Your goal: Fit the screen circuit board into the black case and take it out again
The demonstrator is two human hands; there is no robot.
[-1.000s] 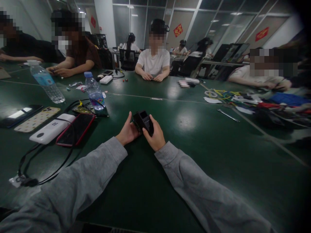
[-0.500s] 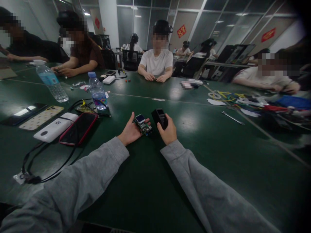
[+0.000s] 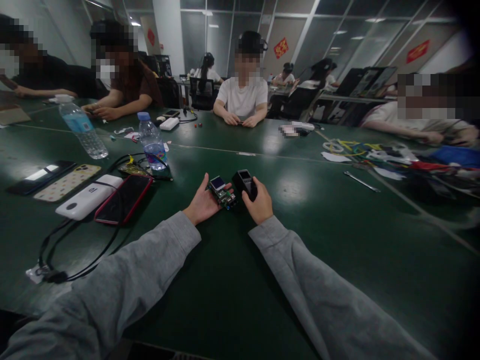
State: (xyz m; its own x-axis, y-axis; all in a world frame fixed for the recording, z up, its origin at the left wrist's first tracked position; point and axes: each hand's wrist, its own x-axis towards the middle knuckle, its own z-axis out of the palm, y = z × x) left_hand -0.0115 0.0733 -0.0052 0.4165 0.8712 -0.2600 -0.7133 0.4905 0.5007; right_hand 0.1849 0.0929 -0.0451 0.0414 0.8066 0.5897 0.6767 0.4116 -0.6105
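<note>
Green tabletop [image 3: 232,280] runs the length of a busy workroom, with other people seated round its far side, each bent over their own bits. Close by me, the person in grey sleeves has both hands out over the middle of it. The left hand [image 3: 202,204] is cupped palm-up around a small circuit board [image 3: 222,192], whose little screen faces up and whose body lies across the fingers. The right hand [image 3: 259,204] is clenched round a black casing [image 3: 244,182], thumb on its near side and its window turned upward. The two parts sit just beside each other, apart, low over the tabletop. To my eye the careful way is to grip the board by its edges only, with fingertips off the screen and the soldered parts. I'd hold the casing square to the board so window and screen line up, and use no force if anything binds. Working low means a slip costs little. Off to the left lie a water bottle [image 3: 152,148], a white power bank [image 3: 88,197], a red-edged phone [image 3: 123,199] and a looping black cable [image 3: 77,250], all well apart from the hands.
</note>
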